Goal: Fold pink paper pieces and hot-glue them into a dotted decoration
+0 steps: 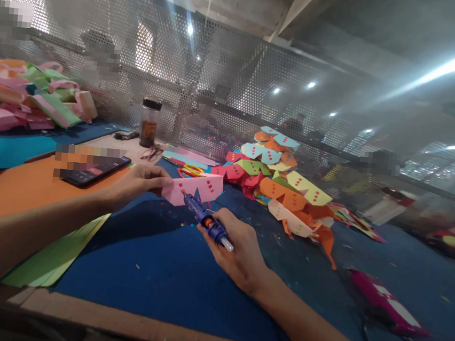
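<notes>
Between the fingertips of my left hand (pixel 148 181) is the left end of a pink paper cutout (pixel 205 185), held up above the blue tabletop (pixel 141 269). Small red squares dot the pink paper, and a notch shows near its middle. My right hand (pixel 240 247) is wrapped round a blue glue gun (pixel 203 215) with a clear glue stick poking out of its back end. The nozzle points at the pink paper, close to its lower edge; whether it touches cannot be made out. Tiny coloured paper bits lie beneath.
Similar folded paper cutouts (pixel 283 194) are heaped beyond my right hand. A phone (pixel 94 171) lies on orange paper (pixel 28 189) at left, near a lidded jar (pixel 149 125) and scissors (pixel 193 171). A magenta packet (pixel 387 304) lies right. Perforated metal screening (pixel 220 78) stands behind.
</notes>
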`<state>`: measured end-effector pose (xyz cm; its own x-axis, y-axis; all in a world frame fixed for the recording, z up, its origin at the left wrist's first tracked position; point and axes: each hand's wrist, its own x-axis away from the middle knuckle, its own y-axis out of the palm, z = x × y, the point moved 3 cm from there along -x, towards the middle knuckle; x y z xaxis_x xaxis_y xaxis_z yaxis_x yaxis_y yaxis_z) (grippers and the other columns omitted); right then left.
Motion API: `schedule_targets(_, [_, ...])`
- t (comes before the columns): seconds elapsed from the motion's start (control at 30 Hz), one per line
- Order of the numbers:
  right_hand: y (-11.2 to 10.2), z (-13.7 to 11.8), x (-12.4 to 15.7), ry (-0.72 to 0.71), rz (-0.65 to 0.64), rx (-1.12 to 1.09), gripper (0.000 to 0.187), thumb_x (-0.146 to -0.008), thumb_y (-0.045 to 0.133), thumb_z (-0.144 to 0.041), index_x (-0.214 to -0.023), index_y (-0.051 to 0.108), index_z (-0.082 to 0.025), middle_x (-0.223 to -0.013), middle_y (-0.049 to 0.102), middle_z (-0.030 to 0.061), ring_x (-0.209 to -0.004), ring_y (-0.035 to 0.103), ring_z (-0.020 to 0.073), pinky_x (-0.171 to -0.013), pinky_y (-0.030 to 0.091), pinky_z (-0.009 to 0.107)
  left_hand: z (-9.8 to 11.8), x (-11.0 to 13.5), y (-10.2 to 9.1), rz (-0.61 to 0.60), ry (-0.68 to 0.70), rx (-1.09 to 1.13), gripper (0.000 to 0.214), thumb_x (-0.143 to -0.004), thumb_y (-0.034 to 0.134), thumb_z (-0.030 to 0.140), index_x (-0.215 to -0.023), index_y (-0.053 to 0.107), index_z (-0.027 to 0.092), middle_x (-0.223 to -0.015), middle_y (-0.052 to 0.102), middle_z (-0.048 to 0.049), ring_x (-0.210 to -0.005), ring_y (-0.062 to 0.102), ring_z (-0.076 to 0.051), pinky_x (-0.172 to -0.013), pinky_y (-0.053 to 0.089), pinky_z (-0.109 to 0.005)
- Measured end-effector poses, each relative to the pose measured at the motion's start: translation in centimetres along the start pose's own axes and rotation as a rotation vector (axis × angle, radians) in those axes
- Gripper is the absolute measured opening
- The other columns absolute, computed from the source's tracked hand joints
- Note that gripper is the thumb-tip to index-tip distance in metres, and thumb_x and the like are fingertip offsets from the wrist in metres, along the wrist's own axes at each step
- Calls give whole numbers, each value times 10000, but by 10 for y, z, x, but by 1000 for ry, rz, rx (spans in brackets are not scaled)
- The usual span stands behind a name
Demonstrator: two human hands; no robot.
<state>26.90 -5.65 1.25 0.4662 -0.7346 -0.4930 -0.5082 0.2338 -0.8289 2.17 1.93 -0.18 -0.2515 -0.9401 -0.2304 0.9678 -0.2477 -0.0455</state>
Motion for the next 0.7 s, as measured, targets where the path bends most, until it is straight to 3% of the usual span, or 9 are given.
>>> schedule_targets(0.1, [-4,-1,-1,-49,-20,44,37,-893,557,-215,-887,520,-217,-830,623,23,-675,571,161,-613,378,271,0,-1,-1,-3,8,-19,161,-797,754,341,-756,735,186,-707,688,-27,-646,605,-138,-634,483,-265])
schedule_targets(0.23, [-6,-1,-2,-154,-44,97,104,-850,507,-137,-919,520,-214,-844,623,34,-714,570,176,-629,383,278,1,-1,-1,-11,14,-36,168,-803,743,343,-746,730,185,-683,685,-16,-620,596,-128,-644,485,-268])
schedule_targets(0.4, [-7,0,-1,-262,-10,159,98,-902,470,-143,-955,534,-195,-849,613,42,-715,560,182,-637,378,288,-2,-3,-3,-32,18,-60,178,-821,735,345,-778,726,172,-726,708,-13,-675,629,-128,-693,490,-261])
schedule_targets(0.7, [-8,-2,-3,-316,-31,243,84,-888,522,-147,-962,554,-172,-858,624,56,-748,576,200,-635,380,300,-5,-4,-5,-65,23,-106,203,-854,711,358,-792,706,165,-731,710,-12,-681,630,-127,-688,473,-259])
